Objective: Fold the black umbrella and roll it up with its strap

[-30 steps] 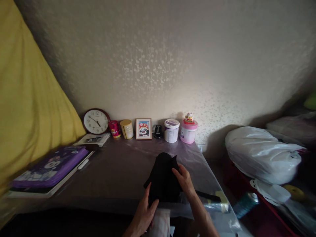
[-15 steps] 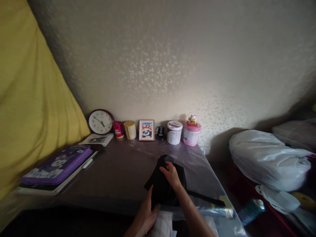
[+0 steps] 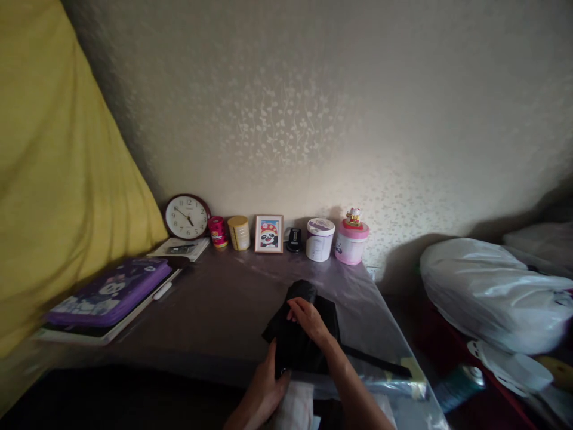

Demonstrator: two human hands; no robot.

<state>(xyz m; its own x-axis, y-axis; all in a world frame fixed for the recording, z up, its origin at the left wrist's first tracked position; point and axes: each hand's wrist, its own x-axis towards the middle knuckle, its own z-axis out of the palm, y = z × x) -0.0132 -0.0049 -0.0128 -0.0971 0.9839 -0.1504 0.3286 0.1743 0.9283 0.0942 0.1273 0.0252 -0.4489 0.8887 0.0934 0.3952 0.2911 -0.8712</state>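
A black cloth item (image 3: 298, 346) with pointed side flaps lies at the table's near edge; its exact kind is unclear. My left hand (image 3: 268, 379) grips its lower left part, thumb on top, other fingers partly hidden beneath. A small shiny spot shows by that thumb. My right hand (image 3: 308, 318) rests on the upper part, fingers curled in and closed on the cloth. From the item's right side a flat black strap (image 3: 376, 361) runs across the table toward the right corner.
Along the wall stand a clock (image 3: 187, 217), a pink can (image 3: 218, 232), a yellow tin (image 3: 239, 233), a panda picture (image 3: 269, 233) and two tubs (image 3: 320, 240). A purple case (image 3: 110, 292) lies left. Beyond the right edge are a white bag (image 3: 487, 292) and a spray can (image 3: 461, 388).
My right hand's fingers, stretched over the item's top before, have curled in and sit slightly lower. My left hand keeps its hold. The view has shifted a little.
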